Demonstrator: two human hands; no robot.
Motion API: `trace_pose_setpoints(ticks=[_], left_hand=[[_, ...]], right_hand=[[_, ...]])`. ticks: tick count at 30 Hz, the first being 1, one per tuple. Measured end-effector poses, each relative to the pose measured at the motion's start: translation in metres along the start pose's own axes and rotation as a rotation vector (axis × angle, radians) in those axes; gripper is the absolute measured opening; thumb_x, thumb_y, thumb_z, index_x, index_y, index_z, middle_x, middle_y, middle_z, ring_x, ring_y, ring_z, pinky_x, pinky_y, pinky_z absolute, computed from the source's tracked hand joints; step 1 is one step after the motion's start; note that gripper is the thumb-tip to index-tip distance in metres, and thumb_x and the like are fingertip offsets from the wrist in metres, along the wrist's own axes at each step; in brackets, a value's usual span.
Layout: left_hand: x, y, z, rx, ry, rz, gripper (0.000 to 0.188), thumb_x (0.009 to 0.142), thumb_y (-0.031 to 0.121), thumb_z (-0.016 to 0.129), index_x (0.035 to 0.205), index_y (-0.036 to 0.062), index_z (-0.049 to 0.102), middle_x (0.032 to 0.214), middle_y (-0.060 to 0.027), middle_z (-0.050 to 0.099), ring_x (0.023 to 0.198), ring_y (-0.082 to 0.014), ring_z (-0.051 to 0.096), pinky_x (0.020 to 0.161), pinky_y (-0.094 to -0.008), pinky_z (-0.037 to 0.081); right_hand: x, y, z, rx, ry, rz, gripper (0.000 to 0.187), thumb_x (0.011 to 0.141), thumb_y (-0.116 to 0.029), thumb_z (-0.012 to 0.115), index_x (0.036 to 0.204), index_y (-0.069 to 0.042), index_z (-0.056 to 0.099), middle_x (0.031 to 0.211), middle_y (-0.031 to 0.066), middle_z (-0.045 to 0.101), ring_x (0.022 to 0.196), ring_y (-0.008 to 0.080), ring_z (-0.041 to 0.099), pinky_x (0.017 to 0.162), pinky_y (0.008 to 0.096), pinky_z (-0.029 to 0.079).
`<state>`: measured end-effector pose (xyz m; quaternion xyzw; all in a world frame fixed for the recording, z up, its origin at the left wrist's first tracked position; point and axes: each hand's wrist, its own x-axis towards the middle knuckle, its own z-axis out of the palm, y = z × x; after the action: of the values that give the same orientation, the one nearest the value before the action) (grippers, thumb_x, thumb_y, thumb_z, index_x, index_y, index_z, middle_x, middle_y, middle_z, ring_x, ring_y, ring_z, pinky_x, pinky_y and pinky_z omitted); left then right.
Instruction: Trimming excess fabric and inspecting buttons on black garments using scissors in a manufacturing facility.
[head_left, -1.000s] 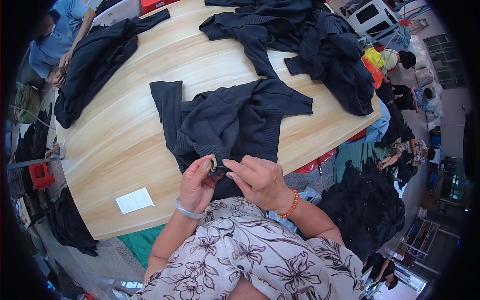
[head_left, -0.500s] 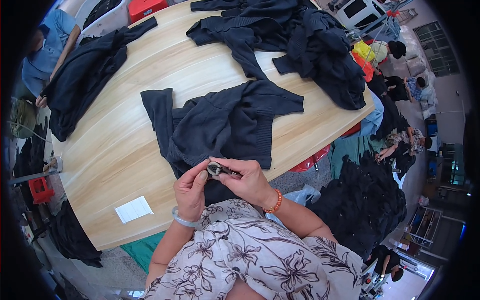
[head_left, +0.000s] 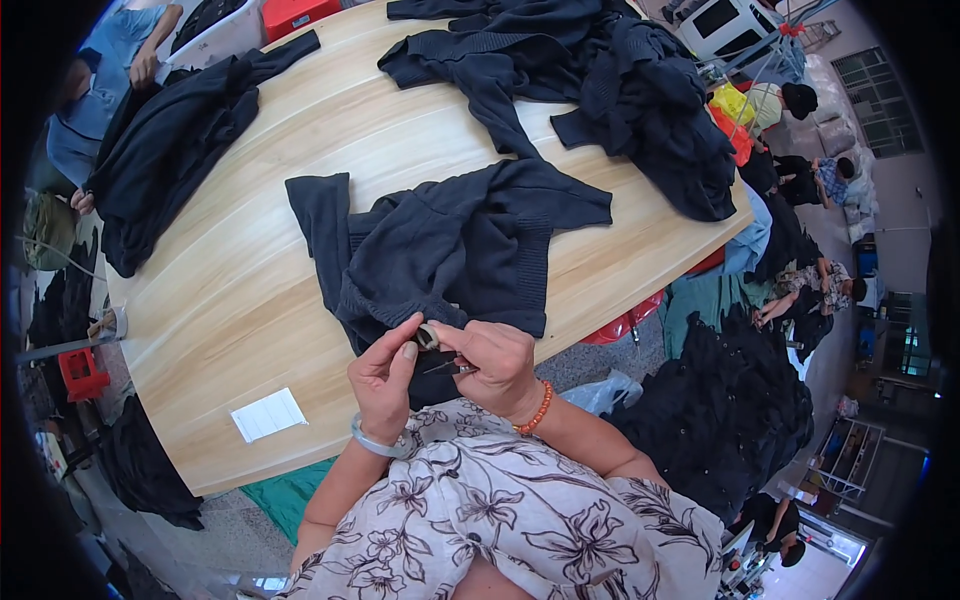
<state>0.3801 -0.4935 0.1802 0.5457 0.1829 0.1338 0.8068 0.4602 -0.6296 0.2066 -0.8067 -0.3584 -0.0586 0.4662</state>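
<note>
A dark knitted sweater (head_left: 440,240) lies rumpled on the table in front of me, its ribbed edge close above my fingers. My left hand (head_left: 383,372) is closed in a pinch, thumb and forefinger at the left side of a small tool with a pale rounded end (head_left: 428,337). From the right, my right hand (head_left: 492,362) grips the same tool, with the thumb against the pale end. A thin metal part shows beneath the right fingers; the rest is covered, so its exact kind is unclear.
The wooden table (head_left: 220,330) carries a white paper (head_left: 267,415) at left and a pile of dark sweaters (head_left: 640,110) at the far right. A person (head_left: 105,60) at far left handles another dark sweater (head_left: 185,150). Dark garments (head_left: 720,400) are heaped beyond the right edge.
My right hand has turned and its fingers have shifted on the tool, showing a thin metal part below. My left hand stays nearly in place. The far-left person has raised one hand.
</note>
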Motion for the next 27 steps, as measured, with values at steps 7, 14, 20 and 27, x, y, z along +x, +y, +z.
trace_pose_setpoints(ticks=[7, 14, 20, 27], left_hand=[[0.007, -0.003, -0.011, -0.379, -0.037, -0.264, 0.025, 0.092, 0.006, 0.061, 0.115, -0.0018, 0.063, 0.100, -0.0058, 0.067, 0.087, -0.0114, 0.063, 0.080, -0.0242, 0.049], [0.012, -0.007, -0.018, -0.698, -0.043, -0.419, 0.024, 0.094, 0.013, 0.058, 0.116, 0.0024, 0.061, 0.102, -0.0089, 0.066, 0.093, -0.0173, 0.063, 0.086, -0.0337, 0.049], [0.012, -0.003, -0.025, -0.835, -0.060, -0.418, 0.024, 0.096, 0.015, 0.054, 0.115, 0.0023, 0.059, 0.109, -0.0122, 0.065, 0.099, -0.0224, 0.063, 0.087, -0.0369, 0.049], [0.022, 0.018, -0.037, -0.792, 0.052, -0.338, 0.023, 0.096, 0.014, 0.053, 0.115, 0.0019, 0.058, 0.107, -0.0131, 0.065, 0.096, -0.0220, 0.063, 0.086, -0.0357, 0.050]], right_hand=[[0.002, 0.000, 0.002, -0.046, 0.045, -0.116, 0.042, 0.058, 0.008, 0.061, 0.098, -0.004, 0.065, 0.065, 0.0032, 0.057, 0.050, 0.0197, 0.054, 0.046, 0.0289, 0.041], [0.007, -0.009, -0.012, 0.643, -0.159, 0.525, 0.006, 0.091, -0.006, 0.060, 0.094, -0.001, 0.060, 0.073, -0.0076, 0.052, 0.060, -0.0027, 0.036, 0.050, 0.0157, 0.029], [0.016, 0.017, -0.021, 0.295, -0.194, 0.410, 0.038, 0.079, -0.010, 0.075, 0.113, -0.004, 0.058, 0.089, -0.0017, 0.056, 0.068, -0.0004, 0.043, 0.058, 0.0157, 0.035], [0.007, 0.015, 0.018, 0.452, -0.162, 0.255, 0.062, 0.069, -0.015, 0.085, 0.122, -0.003, 0.056, 0.105, 0.0081, 0.057, 0.085, 0.0120, 0.058, 0.067, 0.0218, 0.047]])
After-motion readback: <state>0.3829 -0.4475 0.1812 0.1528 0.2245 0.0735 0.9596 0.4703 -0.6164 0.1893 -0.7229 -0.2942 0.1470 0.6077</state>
